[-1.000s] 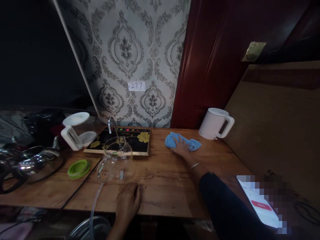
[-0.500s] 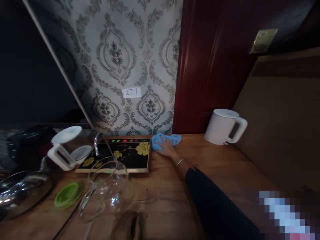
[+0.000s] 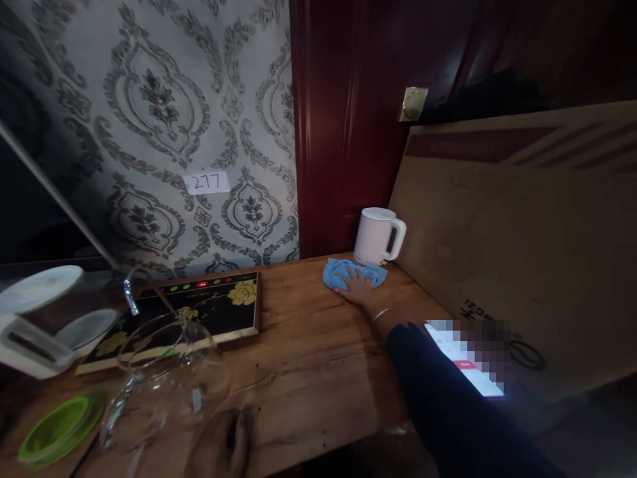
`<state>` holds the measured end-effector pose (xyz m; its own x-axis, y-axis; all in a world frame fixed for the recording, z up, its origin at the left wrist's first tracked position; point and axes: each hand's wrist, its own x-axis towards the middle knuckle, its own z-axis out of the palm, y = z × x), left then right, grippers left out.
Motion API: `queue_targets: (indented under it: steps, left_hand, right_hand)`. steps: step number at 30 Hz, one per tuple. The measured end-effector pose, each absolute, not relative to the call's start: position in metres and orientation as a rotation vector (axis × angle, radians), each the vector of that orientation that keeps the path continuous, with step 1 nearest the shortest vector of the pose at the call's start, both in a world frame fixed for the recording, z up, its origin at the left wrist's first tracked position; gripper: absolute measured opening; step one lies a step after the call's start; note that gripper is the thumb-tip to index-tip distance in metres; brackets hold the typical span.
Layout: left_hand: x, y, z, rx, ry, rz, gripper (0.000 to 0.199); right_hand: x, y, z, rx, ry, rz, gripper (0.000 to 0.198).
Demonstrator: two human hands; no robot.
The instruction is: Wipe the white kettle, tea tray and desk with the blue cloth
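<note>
A crumpled blue cloth (image 3: 377,275) lies on the wooden tabletop, just in front of a white electric kettle (image 3: 375,236). My right hand (image 3: 357,287) presses down on the cloth from above, its fingers spread over it, with a bracelet at the wrist. At the bottom edge, my left hand (image 3: 219,443) is loosely curled beside a clear glass teapot (image 3: 172,392), partly cut off and dim. Nothing shows between its fingers.
A black tea stove (image 3: 192,311) with gold flowers and a metal spout stands at the back left. Near it are a white-handled jug (image 3: 37,338) and a green lid (image 3: 62,428). A large cardboard box (image 3: 497,232) borders the right side. A lit screen (image 3: 478,372) shows beyond my right sleeve.
My right hand has slid the blue cloth rightward, from beside the stove to the front of the kettle. The view has turned right. My left hand stays curled by the teapot.
</note>
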<state>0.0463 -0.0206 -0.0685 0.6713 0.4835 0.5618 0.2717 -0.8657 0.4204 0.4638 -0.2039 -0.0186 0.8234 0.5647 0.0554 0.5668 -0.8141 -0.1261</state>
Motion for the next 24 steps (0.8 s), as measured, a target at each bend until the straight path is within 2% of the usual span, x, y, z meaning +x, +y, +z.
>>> queue_targets:
  steps: [6, 13, 20, 24]
  left_hand:
    - [0.048, -0.024, -0.055, 2.634, 0.615, 0.938, 0.037]
    - [0.048, -0.029, -0.055, 2.694, 0.669, 0.956, 0.031]
    - [0.050, -0.031, -0.058, 2.668, 0.694, 0.940, 0.032]
    - [0.049, -0.033, -0.058, 2.653, 0.681, 0.892, 0.030]
  right_hand:
    - [0.445, -0.263, -0.016, -2.964, -0.667, -0.001, 0.061]
    - [0.364, -0.251, -0.025, -2.972, -0.634, -0.014, 0.061]
    - [0.219, -0.235, -0.041, -2.612, -1.273, -0.021, 0.068]
    - [0.188, -0.245, -0.040, -2.448, -1.553, 0.097, 0.070]
